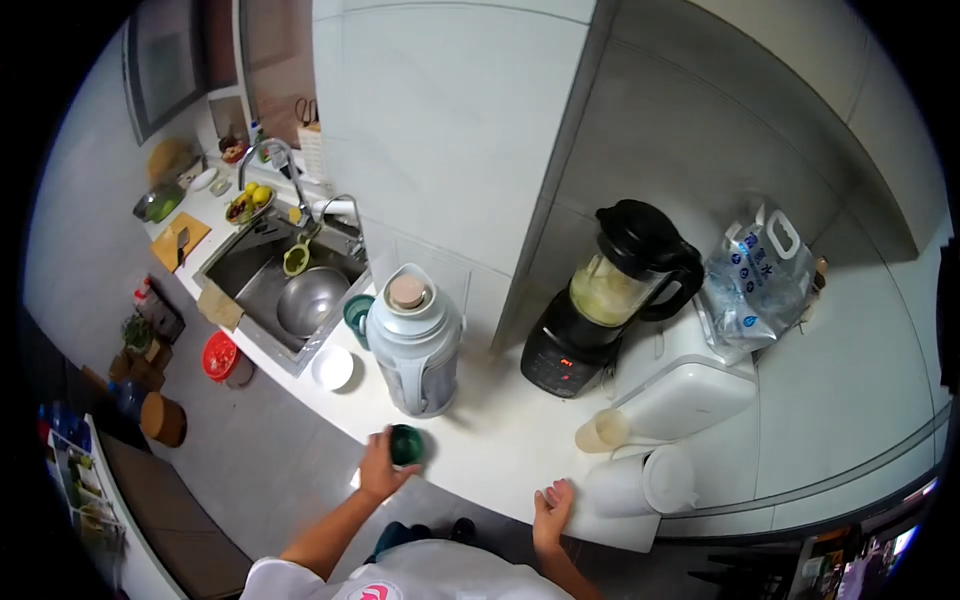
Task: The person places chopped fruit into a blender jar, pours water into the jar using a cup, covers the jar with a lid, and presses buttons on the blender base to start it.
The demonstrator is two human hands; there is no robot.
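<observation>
My left hand (378, 468) is closed around the side of a small dark green cup (406, 446) at the counter's front edge. Just behind that cup stands a large grey-blue thermos flask (412, 345) with a pinkish stopper. My right hand (552, 512) is held at the front edge further right, empty, its fingers loosely curled and a little apart. Nearest to it is a white lidded jug (640, 482). Behind the jug sits a beige cup (602, 432).
A black blender (600, 300) with pale yellow-green contents stands at the back. Beside it are a white appliance (685, 395) and a plastic water bag (755, 285). A white bowl (333, 369), another green cup (357, 315) and a sink (240, 290) with a metal bowl (313, 303) lie left.
</observation>
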